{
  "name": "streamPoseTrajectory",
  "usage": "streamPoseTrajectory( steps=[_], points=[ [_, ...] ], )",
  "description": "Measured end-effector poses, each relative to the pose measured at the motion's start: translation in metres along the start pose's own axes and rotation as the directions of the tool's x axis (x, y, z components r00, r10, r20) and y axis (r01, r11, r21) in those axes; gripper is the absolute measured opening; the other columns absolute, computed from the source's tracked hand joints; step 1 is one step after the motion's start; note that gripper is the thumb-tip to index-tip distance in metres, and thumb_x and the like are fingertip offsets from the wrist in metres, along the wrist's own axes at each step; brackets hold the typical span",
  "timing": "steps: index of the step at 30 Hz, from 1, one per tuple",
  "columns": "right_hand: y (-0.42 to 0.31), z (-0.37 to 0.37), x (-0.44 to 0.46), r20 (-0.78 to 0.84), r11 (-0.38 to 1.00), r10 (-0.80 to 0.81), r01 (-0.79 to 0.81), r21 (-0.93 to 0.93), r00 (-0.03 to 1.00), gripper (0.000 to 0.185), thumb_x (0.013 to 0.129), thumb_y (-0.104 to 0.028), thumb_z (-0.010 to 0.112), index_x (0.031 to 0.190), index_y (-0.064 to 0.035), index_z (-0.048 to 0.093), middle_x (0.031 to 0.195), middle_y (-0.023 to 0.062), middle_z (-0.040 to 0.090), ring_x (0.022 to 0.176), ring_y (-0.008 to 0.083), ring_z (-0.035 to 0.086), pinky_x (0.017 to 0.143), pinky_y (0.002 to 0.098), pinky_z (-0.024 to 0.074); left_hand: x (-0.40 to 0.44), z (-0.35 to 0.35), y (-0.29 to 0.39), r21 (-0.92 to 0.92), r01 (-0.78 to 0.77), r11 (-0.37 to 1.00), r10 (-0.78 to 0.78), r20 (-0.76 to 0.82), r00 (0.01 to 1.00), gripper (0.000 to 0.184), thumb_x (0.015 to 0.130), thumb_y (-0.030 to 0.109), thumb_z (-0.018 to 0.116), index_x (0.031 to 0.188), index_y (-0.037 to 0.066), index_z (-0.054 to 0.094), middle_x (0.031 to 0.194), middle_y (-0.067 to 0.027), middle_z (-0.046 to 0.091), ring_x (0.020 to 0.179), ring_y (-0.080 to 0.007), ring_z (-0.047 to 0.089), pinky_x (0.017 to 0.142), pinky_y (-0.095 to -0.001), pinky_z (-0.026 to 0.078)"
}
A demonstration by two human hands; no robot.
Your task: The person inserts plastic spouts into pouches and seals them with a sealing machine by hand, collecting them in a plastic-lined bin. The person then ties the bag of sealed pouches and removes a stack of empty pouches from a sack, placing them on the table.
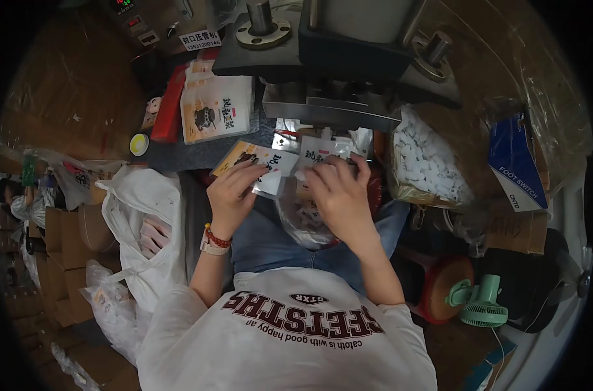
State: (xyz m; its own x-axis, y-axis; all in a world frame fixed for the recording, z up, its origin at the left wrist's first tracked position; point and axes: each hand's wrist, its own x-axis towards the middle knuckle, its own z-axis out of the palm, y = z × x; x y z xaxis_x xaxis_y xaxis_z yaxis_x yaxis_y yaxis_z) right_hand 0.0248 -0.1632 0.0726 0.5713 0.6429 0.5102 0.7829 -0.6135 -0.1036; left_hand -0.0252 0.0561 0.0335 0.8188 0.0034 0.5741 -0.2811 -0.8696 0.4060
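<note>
My left hand [234,195] is closed on a printed pouch [267,159] with orange and white areas, its fingers over the pouch's lower left part. To its right, my right hand [340,195] has its fingers bent over another printed pouch [314,148], which stands below the metal edge of the machine. Under my right hand a clear plastic bag [303,225] with small printed packets lies in my lap. A stack of similar pouches [218,107] rests on the dark mat at the upper left.
The press machine [329,107] spans the top. White caps fill a box [426,156] at the right, near a blue foot switch box [514,163]. A green fan [485,303] stands lower right. An open white sack [143,228] is at the left, beside a round yellow-green lid [139,144].
</note>
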Motion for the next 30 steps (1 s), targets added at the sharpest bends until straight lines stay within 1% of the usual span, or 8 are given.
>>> streamPoseTrajectory(
  steps=[3,7,10,13,21,26,28,30],
  points=[
    [0.002,-0.013,0.002,-0.019,0.952,-0.041,0.044,0.303,0.999,0.028,0.075,-0.013,0.071,0.101,-0.0072,0.065,0.097,0.0044,0.061,0.095,0.0207,0.057,0.098,0.0461,0.0296,0.006,-0.013,0.018,0.042,-0.123,0.992,0.122,0.013,0.992,0.042,0.063,-0.006,0.06,0.101,0.01,0.068,0.097,-0.0037,0.069,0.092,-0.0231,0.067,0.078,-0.0319,0.054],
    [0.019,-0.025,-0.004,-0.029,0.833,-0.024,0.036,0.553,0.999,0.029,0.077,-0.014,0.07,0.105,-0.0059,0.064,0.1,0.0055,0.061,0.096,0.0216,0.057,0.099,0.0443,0.03,0.011,-0.014,0.029,-0.361,-0.076,0.93,0.15,0.181,0.972,0.031,0.07,-0.002,0.065,0.1,0.007,0.07,0.092,-0.0074,0.07,0.081,-0.0212,0.069,0.069,-0.0281,0.055],
    [0.026,-0.011,-0.009,0.041,0.774,0.206,-0.188,0.604,0.978,0.028,0.08,-0.014,0.069,0.106,-0.0042,0.064,0.1,0.0081,0.063,0.097,0.0247,0.058,0.097,0.0396,0.034,0.001,0.023,0.032,-0.639,0.423,0.643,-0.099,0.478,0.873,0.015,0.082,0.009,0.068,0.095,0.002,0.071,0.088,-0.007,0.07,0.073,-0.0141,0.068,0.064,-0.0245,0.053],
    [0.046,-0.015,-0.015,-0.111,0.799,0.485,-0.388,0.46,0.868,0.03,0.083,-0.019,0.067,0.107,-0.003,0.063,0.104,0.0131,0.062,0.099,0.0299,0.056,0.092,0.0384,0.0366,0.002,0.069,0.029,-0.62,0.718,0.317,-0.294,0.655,0.696,0.022,0.09,0.017,0.065,0.092,-0.005,0.069,0.087,-0.0055,0.07,0.07,-0.0083,0.065,0.063,-0.023,0.052],
    [0.132,0.019,-0.037,-0.114,0.768,0.613,-0.623,-0.146,0.782,0.022,0.082,-0.015,0.063,0.1,-0.0019,0.066,0.098,0.0146,0.063,0.091,0.0322,0.058,0.085,0.0401,0.0405,0.051,0.09,0.022,-0.648,0.735,-0.201,-0.297,0.755,0.585,0.026,0.089,0.017,0.065,0.097,-0.007,0.065,0.093,-0.0106,0.069,0.079,-0.0115,0.066,0.069,-0.0242,0.053],
    [0.14,0.022,-0.039,0.009,0.765,0.644,-0.644,-0.024,0.765,0.019,0.081,-0.009,0.061,0.096,0.0007,0.066,0.098,0.0187,0.062,0.087,0.0362,0.06,0.081,0.043,0.0447,0.051,0.087,0.01,-0.654,0.755,-0.044,-0.353,0.717,0.601,0.025,0.088,0.019,0.065,0.097,-0.004,0.067,0.091,-0.0072,0.069,0.078,-0.0098,0.065,0.068,-0.0245,0.052],
    [0.144,0.021,-0.046,-0.003,0.717,0.697,-0.696,0.049,0.717,0.018,0.081,-0.003,0.057,0.096,0.0019,0.066,0.098,0.02,0.062,0.088,0.0389,0.06,0.081,0.0438,0.0467,0.058,0.069,-0.021,-0.592,0.684,0.426,-0.433,0.531,0.728,0.03,0.087,0.025,0.066,0.105,0.001,0.066,0.098,-0.008,0.069,0.087,-0.0173,0.065,0.076,-0.0309,0.051],
    [0.141,0.018,-0.047,0.015,0.735,0.676,-0.676,0.057,0.737,0.023,0.08,0.002,0.055,0.101,0.0025,0.063,0.1,0.0216,0.061,0.093,0.0396,0.059,0.082,0.044,0.0472,0.058,0.05,-0.065,-0.048,0.33,0.943,-0.331,-0.036,0.943,0.049,0.085,0.038,0.065,0.124,0.009,0.058,0.122,-0.0111,0.06,0.113,-0.0284,0.056,0.096,-0.0432,0.041]
  ],
)
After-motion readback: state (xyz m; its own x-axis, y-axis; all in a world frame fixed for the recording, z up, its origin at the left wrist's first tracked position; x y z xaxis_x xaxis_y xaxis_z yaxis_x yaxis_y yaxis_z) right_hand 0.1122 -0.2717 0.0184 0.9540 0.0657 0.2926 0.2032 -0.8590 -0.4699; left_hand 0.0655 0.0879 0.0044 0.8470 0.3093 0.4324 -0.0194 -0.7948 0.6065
